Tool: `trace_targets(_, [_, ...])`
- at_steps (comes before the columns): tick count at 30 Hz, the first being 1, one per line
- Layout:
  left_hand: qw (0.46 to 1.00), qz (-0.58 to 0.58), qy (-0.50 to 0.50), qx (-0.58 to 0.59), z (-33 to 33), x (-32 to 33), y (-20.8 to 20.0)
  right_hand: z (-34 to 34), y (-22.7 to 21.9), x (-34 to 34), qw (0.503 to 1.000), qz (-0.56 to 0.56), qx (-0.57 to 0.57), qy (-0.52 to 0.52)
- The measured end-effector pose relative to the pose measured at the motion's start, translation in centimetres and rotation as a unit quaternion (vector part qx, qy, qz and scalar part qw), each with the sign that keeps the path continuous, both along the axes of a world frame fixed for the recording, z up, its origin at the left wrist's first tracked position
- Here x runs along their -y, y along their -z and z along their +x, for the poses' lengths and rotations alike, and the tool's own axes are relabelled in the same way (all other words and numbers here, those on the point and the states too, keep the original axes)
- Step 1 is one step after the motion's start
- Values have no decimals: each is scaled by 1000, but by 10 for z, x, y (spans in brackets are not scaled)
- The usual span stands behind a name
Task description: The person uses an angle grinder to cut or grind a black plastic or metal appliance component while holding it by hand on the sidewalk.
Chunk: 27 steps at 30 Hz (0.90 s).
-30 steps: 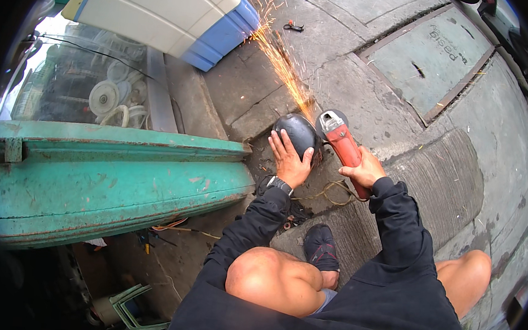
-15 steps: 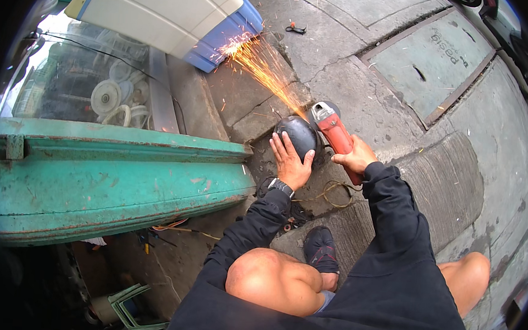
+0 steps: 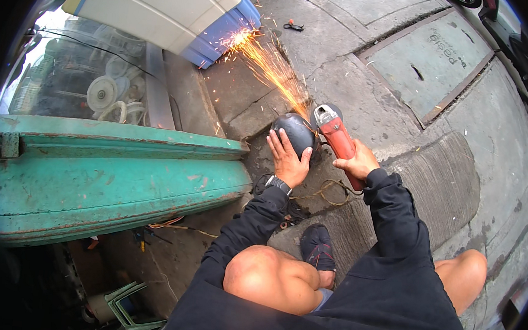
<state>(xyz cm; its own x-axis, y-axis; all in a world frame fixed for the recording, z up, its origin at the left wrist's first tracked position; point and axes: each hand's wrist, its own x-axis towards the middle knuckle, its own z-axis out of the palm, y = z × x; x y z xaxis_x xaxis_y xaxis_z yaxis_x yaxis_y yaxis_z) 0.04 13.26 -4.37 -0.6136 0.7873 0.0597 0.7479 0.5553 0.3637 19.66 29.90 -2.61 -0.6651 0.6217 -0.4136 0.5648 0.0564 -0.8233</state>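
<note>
A rounded black metal piece (image 3: 294,132), smooth and domed like a motor housing, sits on the ground before me. My left hand (image 3: 288,161) lies on its near side, fingers stretched out flat and spread. A red angle grinder (image 3: 337,137) with a silver head is gripped by my right hand (image 3: 358,161), fingers wrapped round its body. The grinder's dark disc (image 3: 330,113) meets the right edge of the black piece. Orange sparks (image 3: 275,75) stream from there toward the far left. The exact cutting spot is partly hidden.
Sparks strike a white and blue plastic bin (image 3: 205,40). A green metal counter (image 3: 118,180) and a glass case (image 3: 100,82) with white parts stand left. A cord (image 3: 333,196) loops near my shoe (image 3: 318,247). A ribbed mat (image 3: 432,181) lies right; a small black clamp-like item (image 3: 293,26) lies farther off.
The sparks still fly to the far left. The view has shifted slightly; both hands stay in place, with the grinder turned only a little.
</note>
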Motion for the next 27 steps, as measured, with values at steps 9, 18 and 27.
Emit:
trace_targets(9, [1000,-8,-6,10,1,-1,-2,21,-5,14,1000,-16,10,15])
trace_targets(18, [1000,9,1,-6,2,-1,-1,5,4,6,1000,-15,0,10])
trace_targets(27, [1000,-4,-2,1,2,-1,-2,-13,-1,-7,1000,-14,19,-2])
